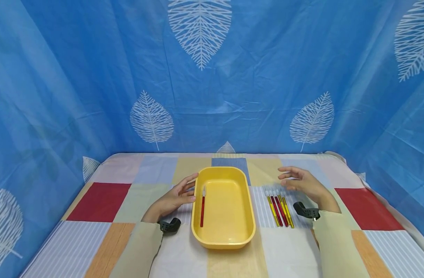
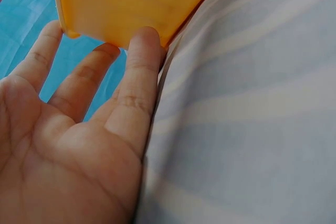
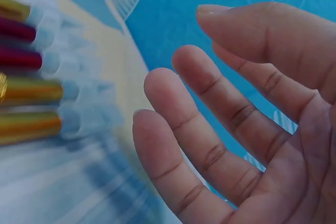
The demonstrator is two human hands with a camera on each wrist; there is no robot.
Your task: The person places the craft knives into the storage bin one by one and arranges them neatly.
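My left hand rests its fingertips on the left side of a yellow plastic tray, fingers slightly bent and spread. In the left wrist view those fingers meet the tray's outer wall. Inside the tray, along its left side, lies one slim red pen-like stick with a clear tip. To the tray's right, several red and gold pen-like sticks lie side by side, clear tips pointing away from me. My right hand hovers by those tips, fingers loosely bent, holding nothing; the right wrist view shows a gap between fingers and gold stick.
A patchwork-patterned cloth covers the table. Blue curtain with white leaf prints hangs behind and at both sides. Each wrist wears a small black camera mount, one on the left and one on the right.
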